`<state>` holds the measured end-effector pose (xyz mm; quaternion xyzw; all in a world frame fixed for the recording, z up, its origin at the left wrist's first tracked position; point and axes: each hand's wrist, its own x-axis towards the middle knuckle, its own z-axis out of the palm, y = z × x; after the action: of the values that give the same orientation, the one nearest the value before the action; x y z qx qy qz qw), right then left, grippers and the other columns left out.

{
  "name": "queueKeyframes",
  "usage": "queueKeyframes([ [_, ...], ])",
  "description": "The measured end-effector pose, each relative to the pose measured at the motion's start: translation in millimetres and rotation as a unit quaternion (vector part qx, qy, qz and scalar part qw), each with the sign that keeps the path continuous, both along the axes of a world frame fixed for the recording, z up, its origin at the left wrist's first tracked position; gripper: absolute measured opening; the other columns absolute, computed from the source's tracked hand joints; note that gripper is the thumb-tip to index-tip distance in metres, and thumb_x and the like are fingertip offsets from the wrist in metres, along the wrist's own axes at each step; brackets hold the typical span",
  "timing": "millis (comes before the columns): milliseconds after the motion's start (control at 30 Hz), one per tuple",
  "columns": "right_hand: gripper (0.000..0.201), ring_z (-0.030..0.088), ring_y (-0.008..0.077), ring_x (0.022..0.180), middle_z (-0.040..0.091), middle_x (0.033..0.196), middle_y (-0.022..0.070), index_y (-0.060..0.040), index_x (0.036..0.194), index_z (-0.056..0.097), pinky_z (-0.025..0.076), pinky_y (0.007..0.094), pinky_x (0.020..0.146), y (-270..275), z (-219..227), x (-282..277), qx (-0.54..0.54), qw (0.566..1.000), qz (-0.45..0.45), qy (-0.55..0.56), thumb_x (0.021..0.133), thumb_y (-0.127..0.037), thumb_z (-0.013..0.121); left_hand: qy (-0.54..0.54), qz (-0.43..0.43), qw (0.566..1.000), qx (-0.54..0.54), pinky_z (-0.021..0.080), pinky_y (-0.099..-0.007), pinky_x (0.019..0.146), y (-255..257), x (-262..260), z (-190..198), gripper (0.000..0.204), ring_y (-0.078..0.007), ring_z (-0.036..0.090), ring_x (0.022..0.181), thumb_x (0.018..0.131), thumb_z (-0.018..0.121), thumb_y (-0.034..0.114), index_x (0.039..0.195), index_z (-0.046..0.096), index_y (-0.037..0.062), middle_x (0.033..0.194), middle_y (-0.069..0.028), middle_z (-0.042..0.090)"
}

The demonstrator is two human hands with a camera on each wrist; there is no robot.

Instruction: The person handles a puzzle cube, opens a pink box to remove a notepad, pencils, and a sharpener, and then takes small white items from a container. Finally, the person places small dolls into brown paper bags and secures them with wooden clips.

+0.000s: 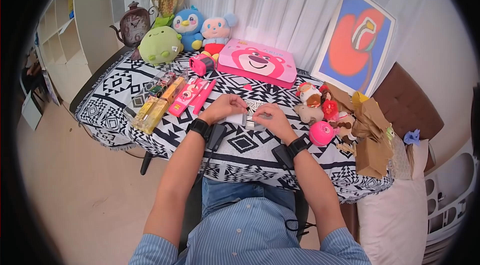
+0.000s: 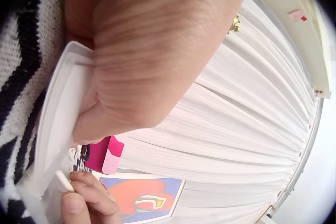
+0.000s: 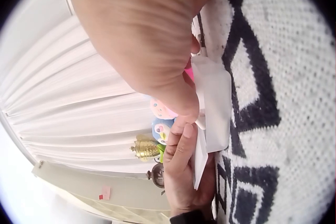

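A small translucent plastic box (image 1: 250,125) with small white sticks in it sits on the patterned cloth. Its white flip-up lid (image 2: 63,95) stands raised on the left hand's side. My right hand (image 1: 272,117) is over the box, pinching a small white stick (image 2: 63,180) between thumb and finger. From the other side my left hand (image 1: 225,107) bends in over the lid, thumb and fingertips close together near the right fingertips. In the right wrist view the right thumb hides most of that spot; I cannot tell what the left fingertips hold.
Left of the hands lie a pink bear-print box (image 1: 185,96), a pink stick-shaped case (image 1: 204,96) and clear packs (image 1: 152,113). Behind are plush toys (image 1: 161,45) and a large pink box (image 1: 257,63). At right: small dolls (image 1: 308,95), a pink ball (image 1: 321,133), brown paper (image 1: 372,130).
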<state>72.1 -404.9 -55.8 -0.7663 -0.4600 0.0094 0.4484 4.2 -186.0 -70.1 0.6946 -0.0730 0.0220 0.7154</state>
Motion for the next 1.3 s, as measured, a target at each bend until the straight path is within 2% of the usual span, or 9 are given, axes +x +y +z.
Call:
queueKeyframes([
  [100, 0.013, 0.047, 0.0211, 0.1, 0.062, 0.096, 0.0005, -0.0102, 0.084, 0.07, 0.042, 0.0317, 0.086, 0, -2, 2, -0.011, 1.0, 0.012, -0.008, 0.075, -0.018, 0.075, 0.009, 0.002, 1.0, -0.004, 0.051, -0.0228, 0.075, 1, 0, 0, 0.017, -0.0133, 0.065, 0.083, 0.079, 0.067, 0.001, 0.095, 0.062, -0.003, 0.089, -0.0091, 0.068],
  [167, 0.013, 0.047, 0.022, 0.1, 0.062, 0.096, 0.0009, -0.0101, 0.083, 0.07, 0.041, 0.032, 0.088, 0, -2, 0, -0.007, 1.0, 0.015, -0.013, 0.074, -0.017, 0.075, 0.017, -0.005, 1.0, 0.013, 0.051, -0.0243, 0.081, 2, 1, 0, 0.018, -0.0137, 0.065, 0.087, 0.082, 0.066, 0.001, 0.098, 0.061, -0.0021, 0.093, -0.0079, 0.066],
  [400, 0.011, 0.047, 0.0227, 0.102, 0.062, 0.097, 0.0016, -0.0105, 0.081, 0.069, 0.039, 0.0324, 0.091, 1, -5, 1, -0.01, 1.0, 0.01, -0.023, 0.072, -0.015, 0.075, 0.005, 0.006, 1.0, 0.004, 0.051, -0.0228, 0.075, -1, 1, 0, 0.017, -0.0129, 0.065, 0.083, 0.079, 0.067, 0.0, 0.095, 0.062, -0.0034, 0.09, -0.0081, 0.067],
  [800, 0.011, 0.046, 0.0233, 0.104, 0.062, 0.098, 0.0024, -0.0109, 0.083, 0.07, 0.036, 0.0341, 0.095, 1, -5, 0, -0.015, 0.999, 0.02, -0.041, 0.074, -0.015, 0.074, 0.015, -0.003, 1.0, 0.011, 0.051, -0.0241, 0.081, 1, 1, 0, 0.017, -0.0136, 0.065, 0.088, 0.083, 0.067, 0.002, 0.098, 0.061, -0.0022, 0.093, -0.0079, 0.066],
  [867, 0.01, 0.046, 0.0225, 0.103, 0.062, 0.099, 0.0024, -0.011, 0.085, 0.07, 0.038, 0.033, 0.092, 1, -5, 0, 0.005, 1.0, 0.003, 0.023, 0.076, -0.015, 0.072, 0.01, -0.004, 1.0, 0.013, 0.051, -0.0238, 0.081, 1, 1, 0, 0.017, -0.0135, 0.064, 0.088, 0.082, 0.067, 0.002, 0.098, 0.061, -0.0022, 0.093, -0.0078, 0.066],
  [1000, 0.01, 0.046, 0.0214, 0.101, 0.062, 0.098, 0.0016, -0.0111, 0.086, 0.07, 0.041, 0.0312, 0.087, 0, -8, 6, -0.004, 1.0, 0.002, 0.004, 0.077, -0.015, 0.071, 0.011, -0.001, 1.0, 0.021, 0.05, -0.0237, 0.081, -1, 0, 3, 0.017, -0.0133, 0.064, 0.087, 0.082, 0.067, 0.002, 0.098, 0.061, -0.0022, 0.093, -0.0078, 0.066],
  [1067, 0.01, 0.046, 0.0208, 0.101, 0.062, 0.097, 0.0005, -0.011, 0.087, 0.07, 0.043, 0.0301, 0.082, 1, -8, 5, -0.02, 0.998, 0.014, -0.058, 0.078, -0.015, 0.071, 0.013, 0.001, 1.0, 0.02, 0.05, -0.0236, 0.081, -1, -1, 2, 0.017, -0.0132, 0.064, 0.087, 0.082, 0.067, 0.002, 0.098, 0.061, -0.0022, 0.093, -0.0081, 0.066],
  [1200, 0.009, 0.047, 0.0201, 0.099, 0.063, 0.097, 0.0002, -0.0109, 0.087, 0.071, 0.044, 0.0293, 0.079, 0, -4, 4, -0.023, 0.999, 0.016, -0.034, 0.079, -0.014, 0.07, 0.01, 0.01, 1.0, 0.014, 0.051, -0.0228, 0.077, -3, -3, 6, 0.017, -0.0133, 0.065, 0.084, 0.08, 0.066, 0.001, 0.096, 0.063, -0.0042, 0.091, -0.0094, 0.068],
  [1300, 0.012, 0.052, 0.0198, 0.091, 0.062, 0.095, 0.0031, -0.0088, 0.091, 0.07, 0.045, 0.0287, 0.074, 0, -13, 16, 0.019, 0.999, -0.029, 0.01, 0.08, -0.012, 0.068, 0.011, 0.008, 1.0, 0.002, 0.051, -0.0228, 0.077, -4, -3, 5, 0.016, -0.0133, 0.065, 0.084, 0.08, 0.066, 0.001, 0.095, 0.063, -0.0042, 0.09, -0.0094, 0.068],
])
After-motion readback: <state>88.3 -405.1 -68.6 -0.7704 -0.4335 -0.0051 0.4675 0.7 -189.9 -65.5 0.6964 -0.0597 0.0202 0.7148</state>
